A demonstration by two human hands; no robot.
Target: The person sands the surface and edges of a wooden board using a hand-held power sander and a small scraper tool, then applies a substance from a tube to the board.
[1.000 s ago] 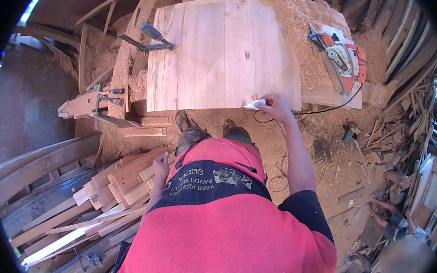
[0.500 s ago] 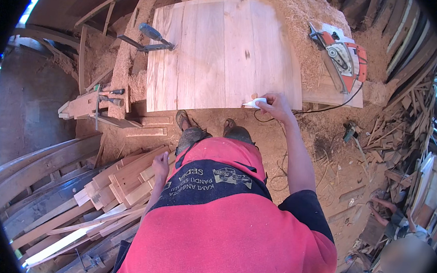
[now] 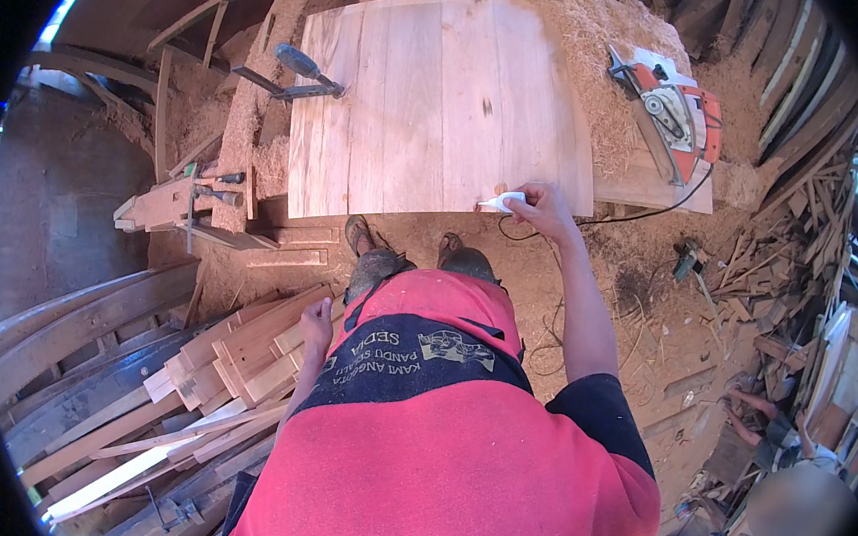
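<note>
My right hand (image 3: 542, 212) is closed round a small white squeeze bottle (image 3: 514, 201) with a narrow nozzle. The bottle lies tilted, its tip pointing left onto a dark spot near the front edge of a wide wooden panel (image 3: 410, 100) made of several joined boards. A brownish patch (image 3: 500, 188) shows just beyond the bottle. At my left side, away from the panel, my left hand (image 3: 316, 324) hangs with its fingers curled; whatever it holds, if anything, is hidden. A clamp with a blue handle (image 3: 297, 61) grips the panel's left edge.
An orange power saw (image 3: 669, 116) rests right of the panel among wood shavings (image 3: 598, 82), its black cord (image 3: 638, 217) trailing below the panel's edge. Stacked boards (image 3: 237, 359) lie at my left. Scrap wood (image 3: 793, 261) is piled at right, near another person (image 3: 783, 427).
</note>
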